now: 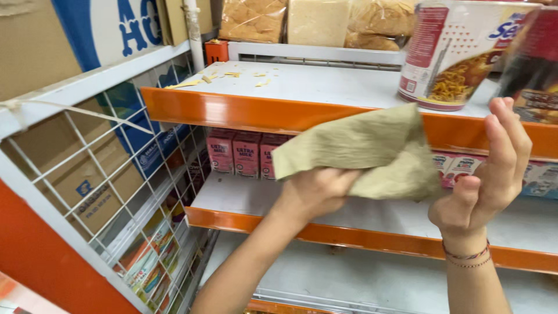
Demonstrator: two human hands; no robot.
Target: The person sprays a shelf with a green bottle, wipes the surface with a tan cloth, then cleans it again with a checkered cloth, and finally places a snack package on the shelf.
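Head view, looking down: the left hand (317, 192) has its fingers (343, 180) closed around a bunched corner of one olive-green cloth (372, 151), which fans out up and to the right, in front of the orange front edge of the top shelf (290, 87). The right hand (488, 174) is raised just beside the cloth's right edge, fingers (511, 134) loosely curled and open, gripping nothing; the fingertips are near a dark red packet (532, 64) at the right edge of the picture, and whether they touch it cannot be told. Two thin bracelets (468, 257) circle the right wrist. Just left of that packet, one round noodle cup (453, 52) stands upright on the top shelf's white surface. Farther left on the same surface lie several small pale crumbs (232, 75), too scattered to count. Behind the shelf's back rail sit three clear bags of baked goods (317, 20). On the middle shelf (261, 200), behind and left of the cloth, three pink milk cartons (244, 152) stand side by side, touching; right of the cloth more small cartons (459, 166) show, partly hidden, so their number cannot be told. A white wire rack (87, 174) closes the left side, with brown cardboard boxes (70, 180) behind it.
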